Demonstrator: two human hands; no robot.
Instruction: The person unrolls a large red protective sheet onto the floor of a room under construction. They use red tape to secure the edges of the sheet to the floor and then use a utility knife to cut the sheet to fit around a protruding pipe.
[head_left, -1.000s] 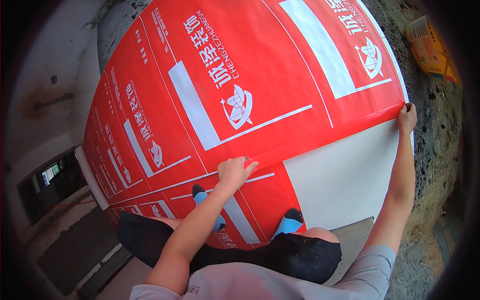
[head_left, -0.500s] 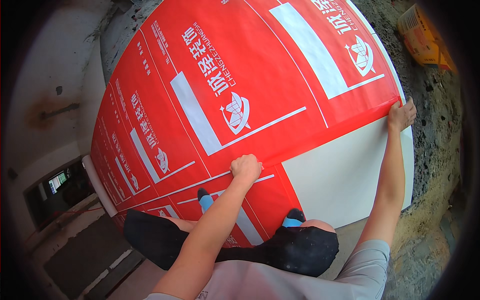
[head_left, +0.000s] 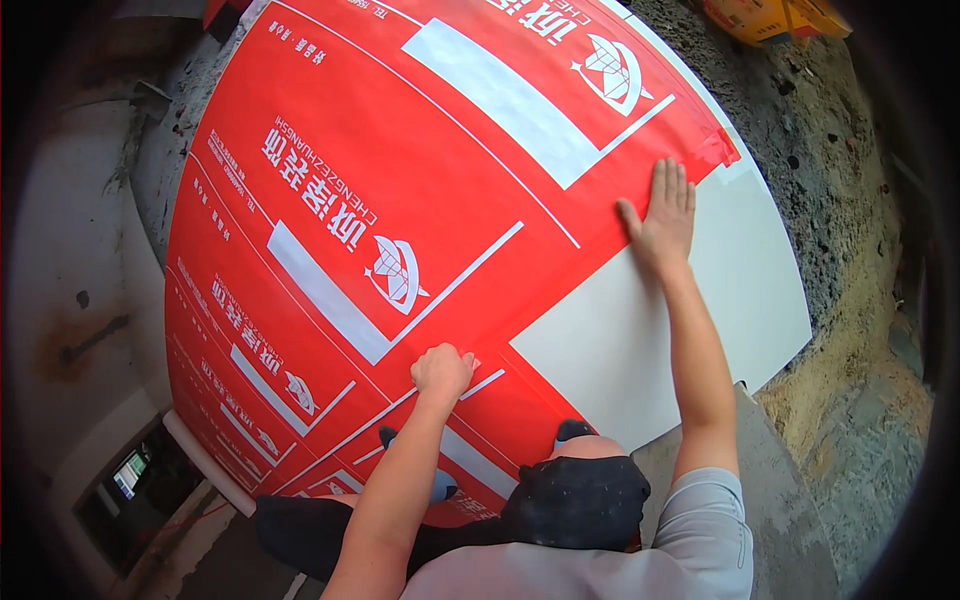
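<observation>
The red printed sheet (head_left: 400, 200), a large protective film with white bars and emblems, lies spread over a white panel (head_left: 680, 320) on the floor and covers most of it; only the corner of the panel nearest the person's right side shows bare. The sheet's lower edge runs on a slant from its far right corner down toward the person's knees.

The right hand (head_left: 662, 218) lies flat and open, fingers together and stretched, its fingers on the red edge near that corner and its palm on the bare white. It grips nothing; it only presses. The left hand (head_left: 441, 370) is curled into a loose fist, knuckles down on the sheet near a white stripe; whether it pinches anything, I cannot tell.

Doing this well seems to call for even pressure from both hands, working from the middle outward so no air or creases get trapped, and keeping the edge square to the panel.

Around the panel there is rough grey concrete floor (head_left: 850, 250). 1 yellow package (head_left: 770, 15) lies at the top, and a pale wall (head_left: 70, 280) stands at the left.
</observation>
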